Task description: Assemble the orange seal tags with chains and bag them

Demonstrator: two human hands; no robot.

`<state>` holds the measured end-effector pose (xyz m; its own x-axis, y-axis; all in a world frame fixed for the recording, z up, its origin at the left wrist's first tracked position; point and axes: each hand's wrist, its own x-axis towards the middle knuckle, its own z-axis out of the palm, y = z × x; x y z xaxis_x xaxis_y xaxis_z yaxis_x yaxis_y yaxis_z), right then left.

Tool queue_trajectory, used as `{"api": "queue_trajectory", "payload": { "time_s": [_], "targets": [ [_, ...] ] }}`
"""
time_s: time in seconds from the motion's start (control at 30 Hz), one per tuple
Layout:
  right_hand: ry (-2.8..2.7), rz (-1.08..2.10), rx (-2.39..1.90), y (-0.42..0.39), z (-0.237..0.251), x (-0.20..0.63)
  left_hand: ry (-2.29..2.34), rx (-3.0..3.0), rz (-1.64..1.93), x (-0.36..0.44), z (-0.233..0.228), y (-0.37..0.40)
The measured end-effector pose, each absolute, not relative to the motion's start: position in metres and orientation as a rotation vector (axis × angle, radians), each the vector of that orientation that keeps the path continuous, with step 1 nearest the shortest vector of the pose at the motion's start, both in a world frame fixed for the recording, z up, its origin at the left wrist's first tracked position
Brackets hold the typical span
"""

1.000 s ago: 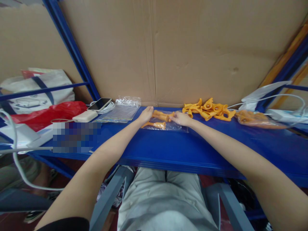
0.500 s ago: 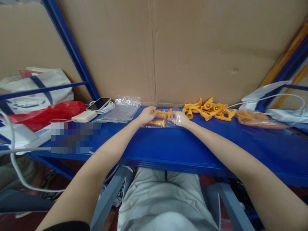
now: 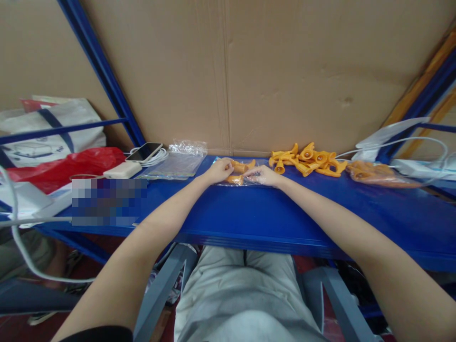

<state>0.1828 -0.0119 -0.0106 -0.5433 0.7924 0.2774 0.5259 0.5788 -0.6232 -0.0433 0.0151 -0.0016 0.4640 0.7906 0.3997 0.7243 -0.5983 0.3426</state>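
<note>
A clear plastic bag (image 3: 253, 181) lies on the blue table with several orange, flared plastic parts (image 3: 235, 179) in it. My left hand (image 3: 220, 171) is at the bag's left side, fingers curled over the film beside the orange parts. At the bag's right end is my right hand (image 3: 265, 175), palm down, its fingers stretched left over the film near the parts. Fine contact at the right fingertips is too small to make out.
Loose orange parts (image 3: 308, 160) are heaped right of my hands, beside a filled bag (image 3: 381, 175). Flat clear bags (image 3: 178, 164) lie to the left, near a phone (image 3: 144, 152), a white cable (image 3: 158, 156) and a red plastic bag (image 3: 76, 166). Cardboard (image 3: 285, 71) stands behind the table.
Plastic film that covered my right fingers is off them now, and the fingers reach out over the bag. My left hand has moved slightly right and down, over the orange parts.
</note>
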Motion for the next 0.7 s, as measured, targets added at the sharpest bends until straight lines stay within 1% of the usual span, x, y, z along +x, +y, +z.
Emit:
{"api": "queue_trajectory", "payload": {
  "time_s": [0.23,0.4,0.53,0.7],
  "targets": [
    [-2.279,0.736,-1.016,-0.012,-0.011,0.183,1.287,2.583,0.828,-0.043,-0.006,0.018],
    [-2.194,0.671,-1.116,-0.005,-0.013,0.182,1.301,2.558,0.748,-0.042,-0.010,0.020],
    [-2.044,0.426,-1.302,-0.003,-0.004,0.190,1.327,2.545,0.702,-0.040,-0.008,0.020],
    [-1.961,-0.087,-1.672,-0.013,0.018,0.215,1.354,2.528,0.657,-0.041,-0.007,0.023]
  ]
}}
